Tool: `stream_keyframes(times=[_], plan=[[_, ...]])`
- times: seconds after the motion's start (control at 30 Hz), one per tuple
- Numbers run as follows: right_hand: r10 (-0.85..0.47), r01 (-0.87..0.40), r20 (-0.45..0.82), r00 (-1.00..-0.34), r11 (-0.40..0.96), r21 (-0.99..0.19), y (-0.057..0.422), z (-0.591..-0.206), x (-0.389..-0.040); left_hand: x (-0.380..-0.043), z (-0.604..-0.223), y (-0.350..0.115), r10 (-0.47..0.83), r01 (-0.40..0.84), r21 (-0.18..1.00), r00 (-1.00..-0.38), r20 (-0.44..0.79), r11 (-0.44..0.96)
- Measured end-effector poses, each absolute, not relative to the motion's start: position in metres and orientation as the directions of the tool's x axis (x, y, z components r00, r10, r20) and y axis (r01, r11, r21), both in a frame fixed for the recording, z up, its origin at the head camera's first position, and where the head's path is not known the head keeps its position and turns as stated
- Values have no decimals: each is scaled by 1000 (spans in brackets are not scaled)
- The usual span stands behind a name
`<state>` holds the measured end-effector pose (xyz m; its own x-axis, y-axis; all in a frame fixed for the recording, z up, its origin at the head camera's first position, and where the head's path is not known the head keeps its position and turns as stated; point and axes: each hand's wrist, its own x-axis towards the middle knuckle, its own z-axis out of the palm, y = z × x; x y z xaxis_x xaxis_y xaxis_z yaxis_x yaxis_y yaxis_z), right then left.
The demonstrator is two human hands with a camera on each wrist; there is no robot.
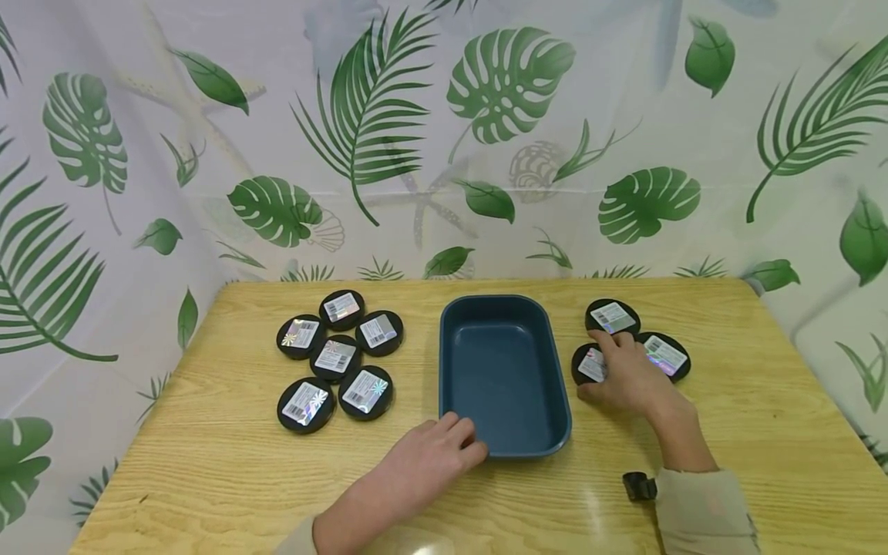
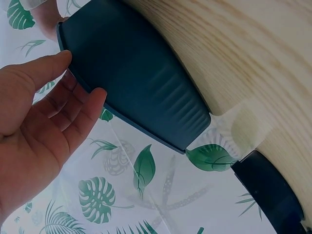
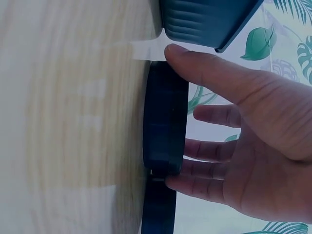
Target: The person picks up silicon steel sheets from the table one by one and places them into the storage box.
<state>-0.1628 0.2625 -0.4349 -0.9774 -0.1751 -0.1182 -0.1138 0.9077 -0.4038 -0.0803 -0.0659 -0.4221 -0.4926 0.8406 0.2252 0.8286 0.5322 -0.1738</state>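
Note:
In the head view, my left hand [image 1: 435,455] is at the near left corner of a dark blue rectangular plastic bin [image 1: 565,401]. The left wrist view shows its thumb and fingertips gripping the rim of the bin [image 2: 131,63]. My right hand [image 1: 627,374] reaches over a flat round black container [image 1: 590,364] with a silver label, right of the bin. Seen from the right wrist, its thumb and fingers span the sides of this black container [image 3: 165,117], which sits on the table. Two more labelled round containers [image 1: 612,317] lie close around it.
Several matching black containers [image 1: 336,358] lie grouped on the wooden table [image 1: 229,478], left of the bin. A leaf-patterned cloth [image 1: 388,193] hangs behind and beside the table. A small black clip-like object [image 1: 639,486] is by the right sleeve.

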Motion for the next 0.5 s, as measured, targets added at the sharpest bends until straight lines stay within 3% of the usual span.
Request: stream_keyframes(times=[0.5], plan=[[-193,-135,-102,-976,901,-412,261,-432,-160,-81,-422,-66,841,831,-172,-488,233,529]])
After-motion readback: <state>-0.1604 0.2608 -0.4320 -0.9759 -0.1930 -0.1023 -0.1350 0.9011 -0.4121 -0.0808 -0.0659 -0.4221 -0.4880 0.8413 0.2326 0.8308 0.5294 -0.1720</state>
